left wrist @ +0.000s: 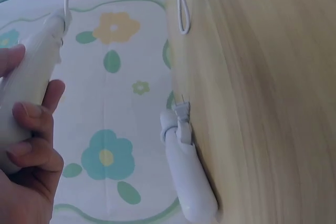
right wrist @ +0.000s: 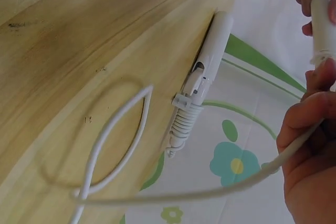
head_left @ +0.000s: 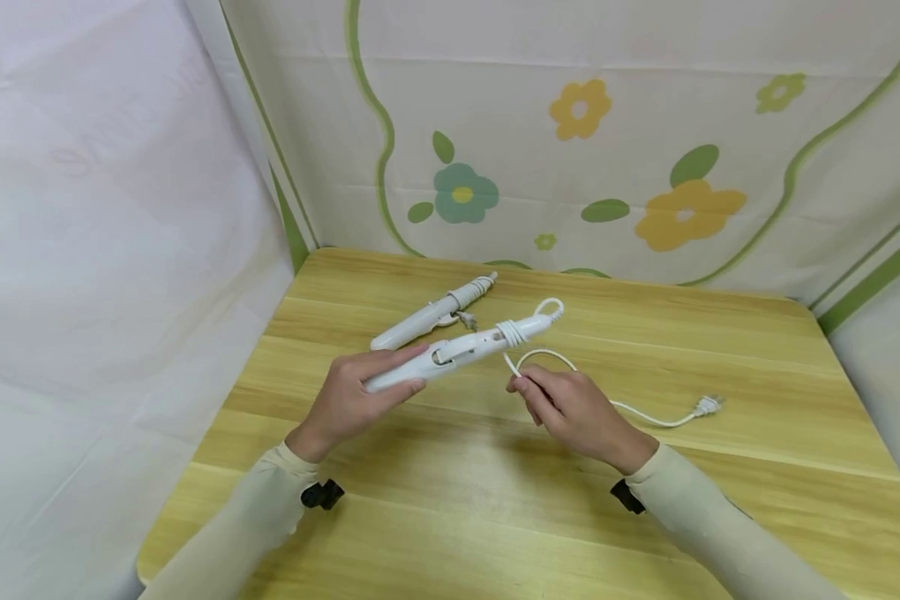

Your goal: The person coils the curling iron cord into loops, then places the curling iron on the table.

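Observation:
My left hand [head_left: 354,397] grips the thick end of a white curling iron [head_left: 461,350] above the table, its narrow end slanting up to the right. Several turns of white cord [head_left: 512,333] wrap that narrow end. Between thumb and fingers, my right hand [head_left: 568,410] pinches the loose part of the cord just below the wrapped end. From there the cord runs right to a two-prong plug [head_left: 708,406]. A second white curling iron [head_left: 412,325] lies behind the held one, its cord coiled tightly around its handle [right wrist: 185,124] in the right wrist view.
The wood-grain table [head_left: 450,517] reaches back to a flower-printed curtain [head_left: 525,150]. White fabric [head_left: 105,250] hangs along the left side. A loop of loose cord [right wrist: 105,135] hangs near the tabletop in the right wrist view. The second iron's plug [head_left: 467,319] sits beside it.

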### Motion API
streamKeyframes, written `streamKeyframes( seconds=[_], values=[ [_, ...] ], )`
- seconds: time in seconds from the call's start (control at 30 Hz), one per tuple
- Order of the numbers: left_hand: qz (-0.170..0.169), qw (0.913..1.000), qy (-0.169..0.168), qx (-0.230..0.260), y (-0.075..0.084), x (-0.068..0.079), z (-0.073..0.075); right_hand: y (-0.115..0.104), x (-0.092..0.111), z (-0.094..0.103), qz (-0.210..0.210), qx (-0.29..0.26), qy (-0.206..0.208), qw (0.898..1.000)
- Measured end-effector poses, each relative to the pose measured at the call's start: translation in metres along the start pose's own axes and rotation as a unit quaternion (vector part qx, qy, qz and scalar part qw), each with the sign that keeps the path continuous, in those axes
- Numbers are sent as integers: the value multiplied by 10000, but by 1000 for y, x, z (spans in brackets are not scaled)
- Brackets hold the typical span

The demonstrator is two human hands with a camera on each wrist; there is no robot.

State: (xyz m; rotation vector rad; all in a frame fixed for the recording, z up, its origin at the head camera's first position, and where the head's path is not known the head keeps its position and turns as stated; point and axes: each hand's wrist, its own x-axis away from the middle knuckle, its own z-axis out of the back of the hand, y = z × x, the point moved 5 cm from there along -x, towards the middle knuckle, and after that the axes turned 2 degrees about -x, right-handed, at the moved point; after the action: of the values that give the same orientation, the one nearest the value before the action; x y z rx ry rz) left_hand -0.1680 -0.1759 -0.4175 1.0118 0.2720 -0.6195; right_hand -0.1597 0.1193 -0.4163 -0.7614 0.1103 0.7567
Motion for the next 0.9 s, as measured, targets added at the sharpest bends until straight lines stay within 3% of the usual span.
streamKeyframes(
  seconds=[0.17, 0.37, 0.6, 0.73, 0.83, 0.9],
  values=[
    [331, 9980, 400, -361, -12, 3, 8, 3, 2, 1, -57, -71, -39, 10000],
    [244, 9962, 505, -663, -14, 2, 10, 2, 3, 4, -33, -95, 79, 9999],
    [478, 9932, 626, -860, -18, 4, 13, 4, 5, 10, -84, 22, 92, 9999],
    [1082, 9921, 100, -627, -24, 6, 8, 2, 5, 18, 321, 388, 363, 9981],
    [1480, 9849, -746, -499, -27, 8, 0, 0, 5, 22, 734, 740, 524, 9932],
    [1546, 9776, -1332, -515, -27, 10, -5, -1, 5, 23, 955, 933, 524, 9897]
  ],
)
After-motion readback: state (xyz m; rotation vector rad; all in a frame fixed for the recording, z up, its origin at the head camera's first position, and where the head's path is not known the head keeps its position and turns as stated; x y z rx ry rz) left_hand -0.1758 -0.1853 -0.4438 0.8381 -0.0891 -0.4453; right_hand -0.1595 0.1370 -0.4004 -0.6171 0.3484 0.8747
